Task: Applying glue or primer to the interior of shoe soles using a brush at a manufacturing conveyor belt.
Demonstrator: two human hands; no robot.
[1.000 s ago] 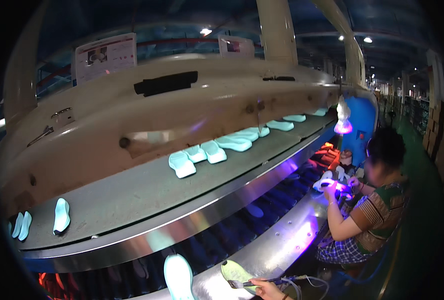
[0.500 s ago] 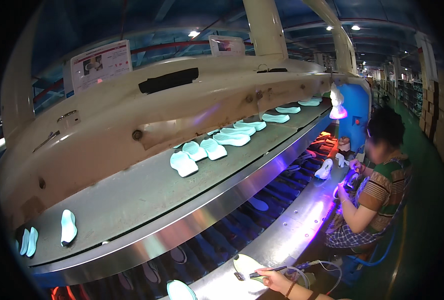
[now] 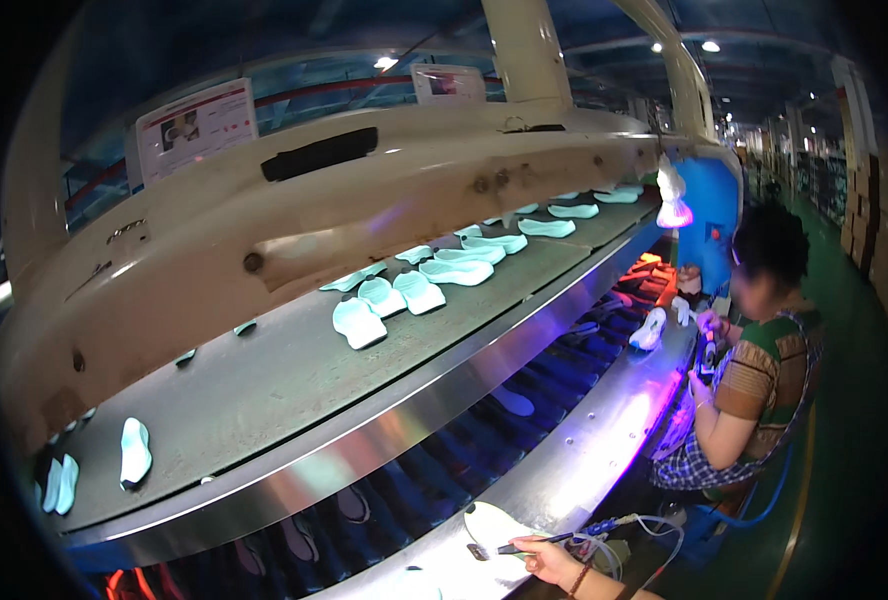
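Note:
My right hand (image 3: 542,560) comes in from the lower right, a beaded bracelet on its wrist. Its fingers are closed round the dark handle of a brush (image 3: 509,549) that has a thin clear hose running off behind it. The bristles lie at the lower edge of a pale shoe sole (image 3: 491,522), which rests on the shiny metal ledge (image 3: 554,470). A second pale sole (image 3: 416,583) shows only in part at the bottom edge of the picture. My left hand is out of view.
Several mint-coloured soles (image 3: 456,272) lie on the dark upper conveyor belt (image 3: 254,410). Below it, a lower line carries dark shoes (image 3: 354,505). A co-worker (image 3: 764,370) sits at the right, handling a shoe under a purple-lit lamp (image 3: 674,205).
The second sole at the bottom edge has shifted right and lower. My right hand and brush stay nearly in place. The co-worker's hands and shoe have moved slightly, and the view has shifted a little.

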